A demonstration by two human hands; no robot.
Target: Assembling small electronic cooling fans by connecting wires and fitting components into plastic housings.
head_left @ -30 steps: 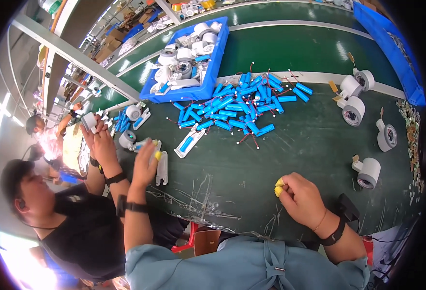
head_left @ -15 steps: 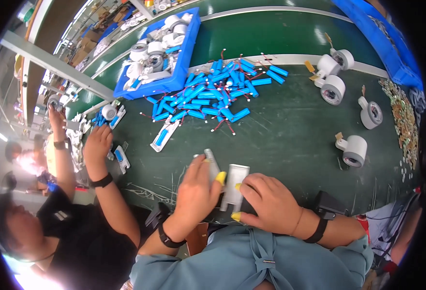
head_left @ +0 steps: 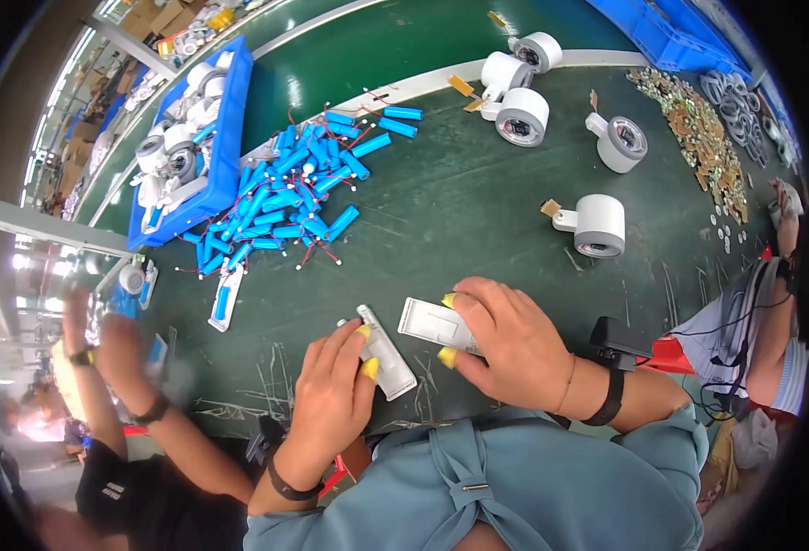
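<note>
My left hand [head_left: 331,386], with yellow finger covers on thumb and forefinger, is closed on a narrow white plastic housing part [head_left: 390,364]. The part slants on the dark green table, its lower end toward me. My right hand [head_left: 516,351], covered the same way, pinches a flat white plastic cover [head_left: 428,321] by its right end. The two parts are close together but apart. Beyond them lies a heap of blue cylindrical batteries [head_left: 280,197] with thin red and black leads. One white housing with a blue battery in it [head_left: 225,298] lies at the heap's near edge.
A blue crate [head_left: 225,151] of white lamp-like parts stands at the far left. Several white round-headed units [head_left: 599,225] lie to the right, near small brown and green pieces [head_left: 698,138] and grey rings [head_left: 737,115]. A co-worker's blurred hands [head_left: 119,354] are at the left.
My view has turned right. The cover in my right hand has swung from upright to nearly crosswise, and the gap between the two parts has changed. The co-worker's hands have moved.
</note>
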